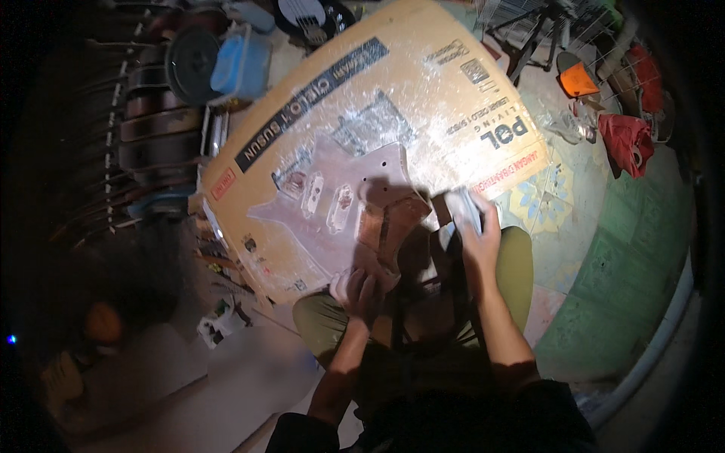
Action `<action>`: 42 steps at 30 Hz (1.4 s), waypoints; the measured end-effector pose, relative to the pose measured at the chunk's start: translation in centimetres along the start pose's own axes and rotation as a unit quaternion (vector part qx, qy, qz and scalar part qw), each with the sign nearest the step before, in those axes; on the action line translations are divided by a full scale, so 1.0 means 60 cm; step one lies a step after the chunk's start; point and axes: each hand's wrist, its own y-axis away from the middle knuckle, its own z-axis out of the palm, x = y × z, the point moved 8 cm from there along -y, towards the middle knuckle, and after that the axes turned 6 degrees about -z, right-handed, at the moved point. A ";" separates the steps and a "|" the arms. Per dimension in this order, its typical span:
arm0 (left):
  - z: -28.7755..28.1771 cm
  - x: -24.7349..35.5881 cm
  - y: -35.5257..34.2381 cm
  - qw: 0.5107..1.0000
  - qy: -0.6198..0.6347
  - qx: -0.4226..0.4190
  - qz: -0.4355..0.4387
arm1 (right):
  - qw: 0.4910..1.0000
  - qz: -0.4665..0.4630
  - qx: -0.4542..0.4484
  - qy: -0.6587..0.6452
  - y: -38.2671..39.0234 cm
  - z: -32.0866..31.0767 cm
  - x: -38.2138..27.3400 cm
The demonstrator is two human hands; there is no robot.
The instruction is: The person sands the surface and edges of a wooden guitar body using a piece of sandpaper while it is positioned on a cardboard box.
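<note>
An electric guitar body (312,235) with pointed horns, coated in pale dust, lies flat on a cardboard sheet (445,90). Pickup slots and a few small dark holes are cut through its face. My left hand (355,293) grips the body's near edge with curled fingers. On the right, my right hand (481,232) is closed around a pale grey block (462,209), which looks like a sanding block. That block is beside the body's right-hand edge; shadow hides whether they touch. Shadow also darkens the near part of the body.
White dust is spread over the cardboard. Several dark guitar bodies (158,128) stand racked at the left, near a blue plastic container (242,64) and a round dark lid (192,64). A red bag (625,143) and an orange piece (578,79) lie at right on the tiled floor (604,272).
</note>
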 end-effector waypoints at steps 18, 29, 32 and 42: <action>0.086 0.088 -0.101 0.907 -0.086 -0.382 -0.154 | 0.965 0.208 0.064 0.146 0.091 -0.334 0.093; 0.112 0.187 -0.265 0.793 0.083 -0.511 -0.322 | 0.672 0.543 0.503 0.017 0.764 -0.903 0.028; 0.135 0.200 -0.312 0.822 0.188 -0.498 -0.203 | 0.629 0.574 0.522 -0.053 0.866 -0.899 0.026; 0.388 0.548 -0.366 0.686 0.168 -0.687 -0.168 | 0.603 0.363 0.658 -0.266 0.635 -1.098 -0.029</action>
